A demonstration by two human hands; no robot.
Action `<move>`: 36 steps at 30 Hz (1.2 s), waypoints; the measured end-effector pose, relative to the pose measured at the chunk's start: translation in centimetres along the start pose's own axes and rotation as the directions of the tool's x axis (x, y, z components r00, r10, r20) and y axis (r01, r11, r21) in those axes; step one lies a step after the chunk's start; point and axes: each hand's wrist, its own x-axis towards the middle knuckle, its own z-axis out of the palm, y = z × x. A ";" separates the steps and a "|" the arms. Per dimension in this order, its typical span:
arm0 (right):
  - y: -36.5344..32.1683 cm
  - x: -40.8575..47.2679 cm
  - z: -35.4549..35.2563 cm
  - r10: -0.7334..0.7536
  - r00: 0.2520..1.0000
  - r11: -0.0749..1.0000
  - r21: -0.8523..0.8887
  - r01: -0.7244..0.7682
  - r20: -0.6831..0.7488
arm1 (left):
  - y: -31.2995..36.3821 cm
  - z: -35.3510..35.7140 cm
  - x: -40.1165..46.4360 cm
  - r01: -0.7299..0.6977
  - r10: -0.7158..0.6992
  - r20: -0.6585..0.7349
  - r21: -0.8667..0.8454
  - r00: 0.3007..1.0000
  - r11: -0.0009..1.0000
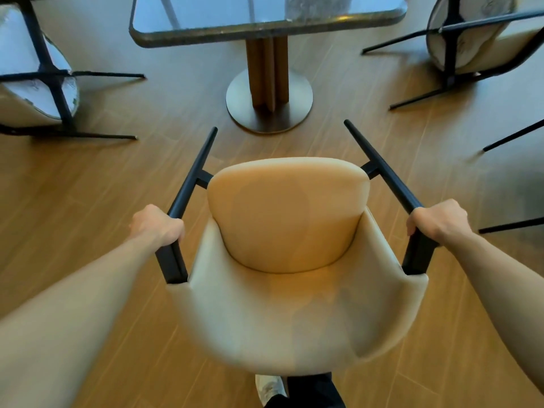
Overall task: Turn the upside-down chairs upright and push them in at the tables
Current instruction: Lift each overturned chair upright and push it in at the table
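Hands reach forward and down from both lower corners, arms stretched out nearly straight. The left hand (pixel 159 223) wraps its fingers over the left black armrest (pixel 192 178) of the cream chair (pixel 290 260), knuckles up, the grip clenched around the bar near where it meets the shell. The right hand (pixel 437 217) does the same on the right black armrest (pixel 379 166), grip closed round it close to the backrest end. The cream chair stands upright on the wooden floor (pixel 88 184), seat facing up, its front edge pointing toward the round metal base (pixel 269 113) of the table's pedestal but still apart from it. The tabletop (pixel 206 33), glossy with rounded corners, lies beyond, and the seat has not passed under its edge. To the left an overturned chair (pixel 38 92) lies with black legs sticking out sideways; another overturned chair (pixel 465 39) lies at the upper right, legs likewise splayed. More black legs at the right edge probably belong to a further chair, mostly out of view. A shoe (pixel 269 387) shows below the backrest.
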 end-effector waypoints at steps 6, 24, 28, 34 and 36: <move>-8.7 4.4 -3.2 -0.022 0.995 0.998 -0.061 0.027 0.093 | 6.9 -5.3 4.9 0.007 -0.010 0.023 0.093 1.000 0.996; -26.4 15.4 -4.8 -0.079 0.995 0.995 -0.073 0.075 -0.059 | 19.9 -8.4 16.9 -0.314 0.206 -0.461 -0.171 0.863 0.934; -28.2 17.7 -3.0 -0.167 0.952 0.973 0.115 0.201 -0.255 | 23.2 -10.0 20.0 -0.332 0.237 -0.438 -0.155 0.867 0.930; -27.2 19.4 -0.8 -0.328 0.917 0.945 -0.075 0.320 -0.226 | 25.4 -8.9 22.1 -0.382 0.362 -0.447 0.049 0.818 0.923; -27.8 20.2 -0.5 -0.351 0.909 0.934 -0.149 0.324 -0.226 | 25.8 -8.6 22.4 -0.356 0.345 -0.447 0.063 0.825 0.932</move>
